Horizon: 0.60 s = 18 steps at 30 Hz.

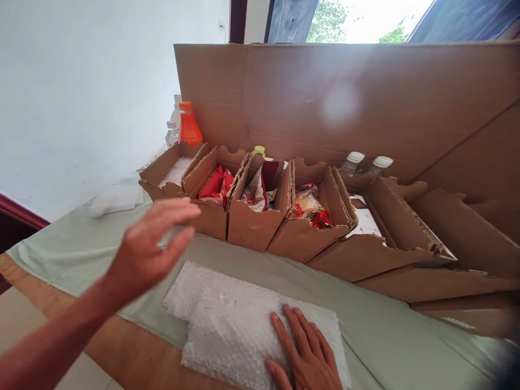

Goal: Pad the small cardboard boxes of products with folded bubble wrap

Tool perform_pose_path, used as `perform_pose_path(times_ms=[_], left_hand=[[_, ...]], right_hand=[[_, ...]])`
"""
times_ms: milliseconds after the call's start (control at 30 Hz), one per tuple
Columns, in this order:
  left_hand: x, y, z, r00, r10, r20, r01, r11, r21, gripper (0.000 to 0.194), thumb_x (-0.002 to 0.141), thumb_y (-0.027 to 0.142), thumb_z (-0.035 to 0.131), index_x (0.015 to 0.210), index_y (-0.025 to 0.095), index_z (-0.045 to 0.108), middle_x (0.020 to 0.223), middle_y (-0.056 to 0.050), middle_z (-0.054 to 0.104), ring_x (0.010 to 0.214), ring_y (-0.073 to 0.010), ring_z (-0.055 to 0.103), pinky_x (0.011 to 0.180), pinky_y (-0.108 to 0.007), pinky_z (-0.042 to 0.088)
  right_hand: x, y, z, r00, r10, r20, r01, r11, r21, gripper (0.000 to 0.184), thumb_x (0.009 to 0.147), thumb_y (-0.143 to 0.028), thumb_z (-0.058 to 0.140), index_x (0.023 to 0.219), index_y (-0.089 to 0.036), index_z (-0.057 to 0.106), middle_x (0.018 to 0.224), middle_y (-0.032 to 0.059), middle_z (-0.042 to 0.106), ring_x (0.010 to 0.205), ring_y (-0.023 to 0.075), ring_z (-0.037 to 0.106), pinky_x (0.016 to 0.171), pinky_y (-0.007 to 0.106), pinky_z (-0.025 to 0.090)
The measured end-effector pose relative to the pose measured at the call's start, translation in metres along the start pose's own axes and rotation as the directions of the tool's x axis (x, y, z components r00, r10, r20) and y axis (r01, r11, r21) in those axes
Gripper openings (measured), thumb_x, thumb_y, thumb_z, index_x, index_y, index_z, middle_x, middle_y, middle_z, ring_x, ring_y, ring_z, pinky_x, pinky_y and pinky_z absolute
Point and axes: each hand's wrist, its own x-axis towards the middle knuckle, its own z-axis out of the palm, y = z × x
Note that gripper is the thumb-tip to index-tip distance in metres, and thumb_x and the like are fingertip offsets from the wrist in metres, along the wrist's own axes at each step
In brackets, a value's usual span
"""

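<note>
A folded sheet of bubble wrap (231, 319) lies at the front of the table. My right hand (306, 349) rests flat on its right part, fingers stretched out. Raised above the cloth, my left hand (152, 244) holds nothing, its thumb apart from the fingers. It hovers in front of the leftmost cardboard bin (160, 186), which has white wrap-like material (177, 170) inside. Red packets (217, 184) sit in the neighbouring bin, and more snack packets (311, 203) are in the bins further right.
Green cloth (227, 254) covers the wooden table (134, 352). Behind the row of bins stands a tall cardboard panel (304, 97). An orange bottle (189, 124) and white-capped bottles (355, 160) stand behind the bins. A blurred white stack (117, 197) lies at the left.
</note>
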Motion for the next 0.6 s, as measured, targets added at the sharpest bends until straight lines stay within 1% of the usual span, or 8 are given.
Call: perform_pose_path(times_ms=[67,133,200,233,300,433,500,600], left_hand=[[0.054,-0.011,-0.013,0.997,-0.049,0.066,0.046,0.997,0.055,0.023,0.097,0.027,0.052,0.108,0.023,0.072,0.107,-0.004,0.076,0.098,-0.0202,0.069,0.087,-0.032,0.051],[0.100,-0.022,-0.010,0.938,-0.096,0.334,0.047,0.988,0.149,0.026,0.092,0.030,0.051,0.096,0.022,0.076,0.090,-0.002,0.076,0.078,-0.0186,0.066,0.072,-0.030,0.046],[0.135,-0.032,0.008,0.753,-0.179,0.633,0.005,0.964,0.267,0.026,0.086,0.034,0.056,0.093,0.022,0.078,0.081,-0.002,0.075,0.072,-0.0185,0.063,0.066,-0.029,0.041],[0.147,-0.036,0.020,0.665,-0.218,0.714,-0.029,0.948,0.316,0.024,0.083,0.036,0.060,0.092,0.023,0.078,0.080,-0.002,0.075,0.072,-0.0193,0.063,0.066,-0.028,0.040],[0.161,-0.040,0.046,0.576,-0.273,0.770,-0.073,0.922,0.381,0.021,0.076,0.038,0.068,0.087,0.023,0.078,0.078,-0.004,0.074,0.076,-0.0224,0.065,0.067,-0.029,0.040],[0.165,-0.039,0.068,0.578,-0.301,0.758,-0.074,0.906,0.416,0.011,0.068,0.034,0.073,0.071,0.023,0.074,0.068,-0.005,0.069,0.075,-0.0248,0.065,0.068,-0.030,0.041],[0.166,-0.039,0.057,0.582,-0.292,0.759,-0.061,0.915,0.399,0.010,0.071,0.032,0.068,0.071,0.022,0.072,0.067,-0.003,0.067,0.069,-0.0214,0.061,0.064,-0.030,0.039],[0.170,-0.040,0.032,0.636,-0.271,0.723,0.004,0.938,0.347,0.018,0.077,0.033,0.059,0.078,0.020,0.070,0.069,-0.001,0.065,0.062,-0.0168,0.056,0.060,-0.028,0.038]], right_hand=[[-0.002,0.002,0.004,1.000,-0.011,0.006,0.011,1.000,-0.021,0.062,0.092,-0.047,0.055,0.148,-0.021,0.052,0.149,0.0151,0.056,0.133,0.0323,0.055,0.103,0.048,0.041],[-0.003,0.004,0.007,1.000,-0.021,0.018,0.022,0.999,-0.038,0.062,0.092,-0.049,0.056,0.147,-0.021,0.053,0.147,0.0151,0.057,0.131,0.0328,0.057,0.102,0.048,0.042],[-0.005,0.005,0.009,0.999,-0.024,0.022,0.025,0.999,-0.046,0.062,0.092,-0.051,0.057,0.147,-0.022,0.054,0.146,0.0148,0.058,0.130,0.0330,0.058,0.100,0.048,0.043],[-0.005,0.006,0.009,0.999,-0.023,0.022,0.024,0.999,-0.046,0.062,0.092,-0.052,0.057,0.146,-0.022,0.054,0.146,0.0147,0.059,0.130,0.0330,0.058,0.100,0.048,0.044],[-0.005,0.005,0.008,1.000,-0.016,0.025,0.017,0.999,-0.037,0.062,0.092,-0.052,0.056,0.146,-0.022,0.054,0.147,0.0145,0.058,0.131,0.0325,0.057,0.101,0.048,0.043],[-0.003,0.001,0.002,1.000,0.017,-0.002,-0.017,1.000,0.006,0.058,0.093,-0.048,0.055,0.145,-0.022,0.055,0.148,0.0139,0.057,0.134,0.0310,0.054,0.104,0.047,0.040],[-0.001,-0.002,-0.002,0.999,0.037,-0.016,-0.036,0.999,0.038,0.056,0.094,-0.046,0.054,0.144,-0.021,0.056,0.149,0.0139,0.056,0.135,0.0304,0.052,0.106,0.046,0.038],[0.002,-0.005,-0.005,0.997,0.065,-0.040,-0.062,0.995,0.082,0.051,0.097,-0.043,0.051,0.143,-0.021,0.057,0.149,0.0140,0.055,0.136,0.0297,0.050,0.108,0.046,0.036]])
